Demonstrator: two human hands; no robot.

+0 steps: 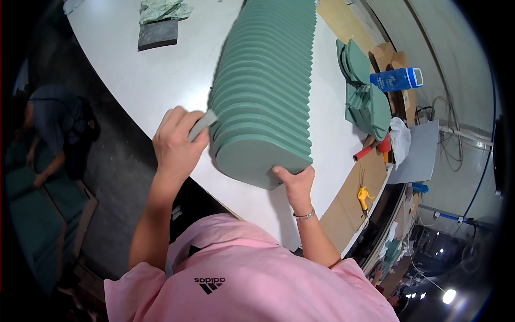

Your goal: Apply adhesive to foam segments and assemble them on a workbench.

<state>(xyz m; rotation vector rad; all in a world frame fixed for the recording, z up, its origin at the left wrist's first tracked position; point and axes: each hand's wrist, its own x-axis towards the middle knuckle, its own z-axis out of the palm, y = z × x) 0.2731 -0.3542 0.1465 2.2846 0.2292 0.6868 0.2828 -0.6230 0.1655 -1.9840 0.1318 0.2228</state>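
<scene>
Pink shirt (252, 268) nearest; beyond it, the right hand (299, 185) grips the near end of a long row of rounded green boards (263, 91) on a white table (179, 78), thumb against the end face. Left of that grip, the left hand (177, 139) pinches a grey block (203, 126) beside the row; farther right lies a blue bottle (394, 80).

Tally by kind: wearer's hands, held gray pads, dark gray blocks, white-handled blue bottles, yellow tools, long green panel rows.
Left hand and right hand: 2
Gray pad: 1
Dark gray block: 1
Blue bottle: 1
Yellow tool: 1
Green panel row: 1
Total: 7
</scene>
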